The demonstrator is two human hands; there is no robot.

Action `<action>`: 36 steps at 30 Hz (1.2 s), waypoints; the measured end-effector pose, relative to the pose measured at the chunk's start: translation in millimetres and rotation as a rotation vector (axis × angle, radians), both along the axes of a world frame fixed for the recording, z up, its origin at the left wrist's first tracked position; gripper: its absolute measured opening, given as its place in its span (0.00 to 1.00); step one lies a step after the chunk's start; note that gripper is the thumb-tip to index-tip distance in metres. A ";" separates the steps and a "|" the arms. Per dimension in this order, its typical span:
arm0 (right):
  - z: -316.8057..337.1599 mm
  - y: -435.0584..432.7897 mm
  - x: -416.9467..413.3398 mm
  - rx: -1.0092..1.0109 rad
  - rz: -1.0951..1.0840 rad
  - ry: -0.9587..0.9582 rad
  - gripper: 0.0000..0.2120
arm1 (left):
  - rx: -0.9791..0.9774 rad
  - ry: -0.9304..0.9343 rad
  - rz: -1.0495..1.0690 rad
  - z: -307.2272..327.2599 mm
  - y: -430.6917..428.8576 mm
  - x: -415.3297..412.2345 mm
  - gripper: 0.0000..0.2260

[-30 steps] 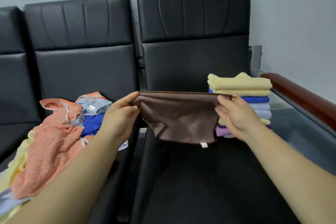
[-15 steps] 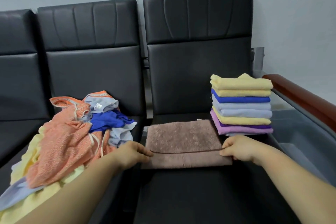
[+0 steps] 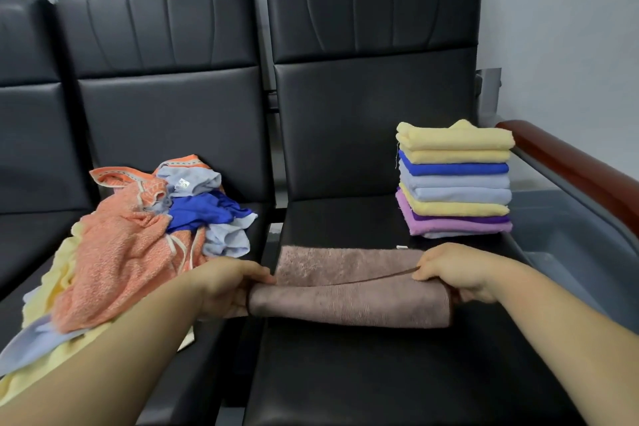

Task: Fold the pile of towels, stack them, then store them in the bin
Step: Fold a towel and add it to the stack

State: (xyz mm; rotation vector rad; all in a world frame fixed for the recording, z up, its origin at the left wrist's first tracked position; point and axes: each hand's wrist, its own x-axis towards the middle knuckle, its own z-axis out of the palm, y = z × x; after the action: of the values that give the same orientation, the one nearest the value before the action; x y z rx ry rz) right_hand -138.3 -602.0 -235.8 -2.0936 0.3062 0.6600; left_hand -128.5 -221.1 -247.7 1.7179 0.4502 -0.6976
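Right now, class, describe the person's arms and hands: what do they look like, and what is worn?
The left forearm and right forearm are bare, no sleeve showing up to the picture's edge. The left hand and right hand are ungloved; no watch or bracelet shows at either wrist.

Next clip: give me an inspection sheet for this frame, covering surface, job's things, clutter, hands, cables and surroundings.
Surface: black padded seat, with the towel being folded on it.
Job's things: brown towel lies partly folded across the seat. The folded stack stands behind it on the same seat, yellow on top. The unfolded pile sits on the next seat to the left. The grey bin is to the right of the seat.
Clutter: nothing seen.
Hands: left hand grips the towel's left end; right hand pinches its right end.
Cables: nothing seen.
Surroundings: row of black chairs, wooden armrest, grey wall.
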 end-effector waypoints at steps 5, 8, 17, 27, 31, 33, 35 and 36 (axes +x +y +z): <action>-7.9 -2.7 3.1 0.002 -0.070 0.062 0.03 | 0.064 -0.160 -0.007 -12.3 -3.2 0.1 0.07; -8.4 -3.7 6.8 -0.043 -0.114 -0.008 0.05 | 0.081 -0.296 0.020 -14.2 -6.9 8.6 0.08; -20.9 -6.5 17.0 -0.221 -0.122 -0.185 0.07 | 0.331 -0.601 -0.075 -27.4 -29.3 32.2 0.14; -28.1 -4.4 24.0 -0.454 -0.024 -0.254 0.09 | 0.633 -0.650 -0.272 -36.9 -42.6 44.8 0.19; -30.6 -4.2 24.4 -0.483 -0.013 -0.269 0.09 | 0.688 -0.672 -0.287 -40.4 -45.2 44.5 0.20; -30.5 -1.8 23.5 -0.517 -0.003 -0.278 0.09 | 0.722 -0.677 -0.308 -43.3 -45.3 45.6 0.20; -29.2 0.7 20.8 -0.523 -0.026 -0.287 0.09 | 0.766 -0.685 -0.326 -46.4 -44.8 46.2 0.19; -28.4 1.1 19.2 -0.514 -0.044 -0.288 0.09 | 0.786 -0.683 -0.330 -47.3 -45.0 45.0 0.19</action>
State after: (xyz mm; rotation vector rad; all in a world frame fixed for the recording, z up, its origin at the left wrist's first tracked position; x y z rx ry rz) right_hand -119.0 -600.9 -264.2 -2.6236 0.3858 0.2575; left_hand -83.5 -266.1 -294.9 2.6636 -0.0747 -0.0966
